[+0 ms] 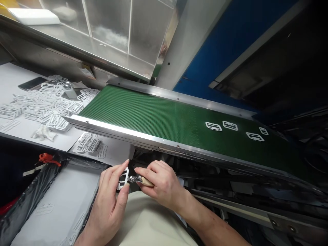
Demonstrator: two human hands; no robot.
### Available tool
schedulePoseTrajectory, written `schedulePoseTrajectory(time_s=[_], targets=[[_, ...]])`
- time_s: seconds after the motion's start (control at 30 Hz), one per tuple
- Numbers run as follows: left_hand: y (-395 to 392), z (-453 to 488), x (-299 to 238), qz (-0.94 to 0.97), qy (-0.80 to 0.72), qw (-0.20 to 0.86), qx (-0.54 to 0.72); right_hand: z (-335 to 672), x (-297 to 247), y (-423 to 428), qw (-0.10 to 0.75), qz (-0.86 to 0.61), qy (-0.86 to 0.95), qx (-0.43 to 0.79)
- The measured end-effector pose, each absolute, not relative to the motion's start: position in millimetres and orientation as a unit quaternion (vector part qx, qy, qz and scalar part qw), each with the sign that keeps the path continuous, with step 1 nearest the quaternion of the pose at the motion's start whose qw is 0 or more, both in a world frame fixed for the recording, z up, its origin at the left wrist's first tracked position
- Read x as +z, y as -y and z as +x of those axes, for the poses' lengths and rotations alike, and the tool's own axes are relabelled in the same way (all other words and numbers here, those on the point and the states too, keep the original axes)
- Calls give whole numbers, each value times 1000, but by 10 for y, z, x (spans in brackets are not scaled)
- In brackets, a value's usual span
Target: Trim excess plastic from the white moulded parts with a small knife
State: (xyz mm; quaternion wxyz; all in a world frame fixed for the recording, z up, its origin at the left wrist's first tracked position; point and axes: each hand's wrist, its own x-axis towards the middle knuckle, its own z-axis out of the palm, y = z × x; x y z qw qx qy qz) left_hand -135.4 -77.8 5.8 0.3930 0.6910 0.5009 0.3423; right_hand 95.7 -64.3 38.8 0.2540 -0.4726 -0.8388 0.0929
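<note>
My left hand (109, 205) pinches a white plastic buckle (123, 179) between thumb and fingers, just below the conveyor's near edge. My right hand (159, 182) grips a wood-handled tool (146, 182), and its twisted metal tip (134, 178) touches the buckle's side. On the green mesh conveyor belt (138, 112), several similar white buckles (230, 125) lie flat at the right. A large heap of white buckles (46, 109) covers the white table (15, 78) at the left.
A stainless steel rail (112, 128) runs along the belt's near side, close above my hands. A grey-lined bin (58, 205) with black plastic sits at lower left. Also present are a phone (32, 83), a crumpled white glove (43, 134), and a small buckle pile (89, 144).
</note>
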Motion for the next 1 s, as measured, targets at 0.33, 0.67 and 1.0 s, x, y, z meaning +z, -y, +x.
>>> schedulePoseTrajectory(time_s=[0.33, 0.67, 1.0], targets=[[726, -1317, 97, 712, -484, 369, 349, 1010, 421, 669, 255, -498, 821, 118], [710, -1304, 68, 740, -471, 333, 345, 1014, 401, 720, 253, -500, 826, 64], [734, -1325, -4, 718, -482, 372, 337, 998, 441, 696, 223, -489, 843, -2]])
